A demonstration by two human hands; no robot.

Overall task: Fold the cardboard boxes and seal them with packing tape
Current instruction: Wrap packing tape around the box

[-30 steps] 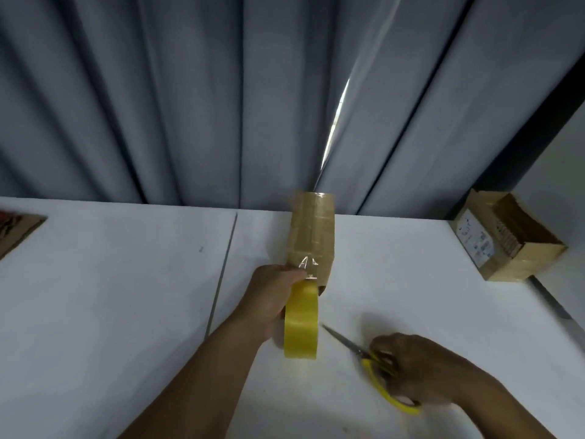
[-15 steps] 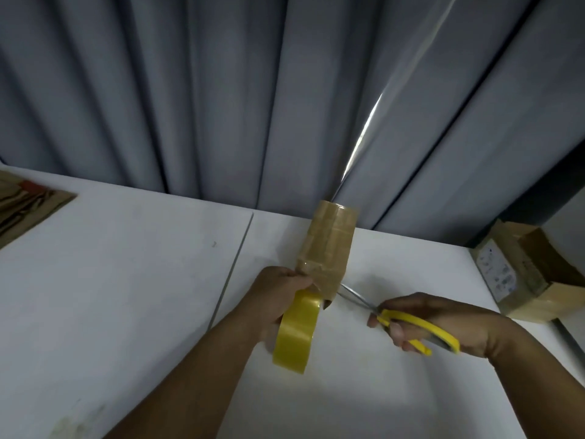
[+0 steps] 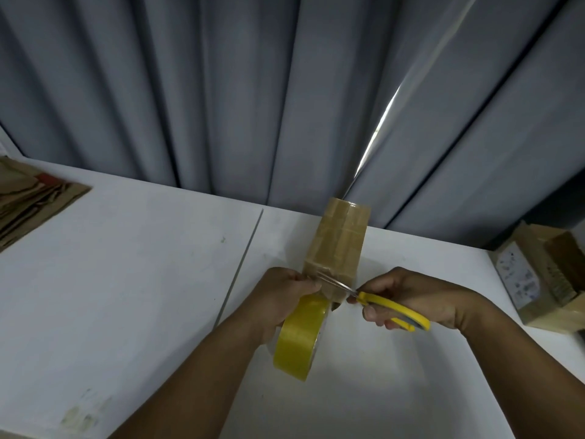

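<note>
A small, narrow cardboard box (image 3: 340, 239), wrapped in clear tape, stands on the white table (image 3: 126, 280) near the middle. My left hand (image 3: 281, 296) grips a yellow roll of packing tape (image 3: 300, 337) at the box's near end, with a short strip of tape stretched from roll to box. My right hand (image 3: 411, 296) holds yellow-handled scissors (image 3: 386, 307). Their blades reach left across the tape strip, right by my left thumb.
Flattened cardboard (image 3: 34, 198) lies at the table's far left. An open cardboard box (image 3: 544, 274) with a white label sits off the right edge. Grey curtains hang behind the table. A seam (image 3: 243, 264) runs down the tabletop left of my hands.
My right hand lifted the scissors off the table and brought the blades up to the tape strip at the box. My left hand kept hold of the roll.
</note>
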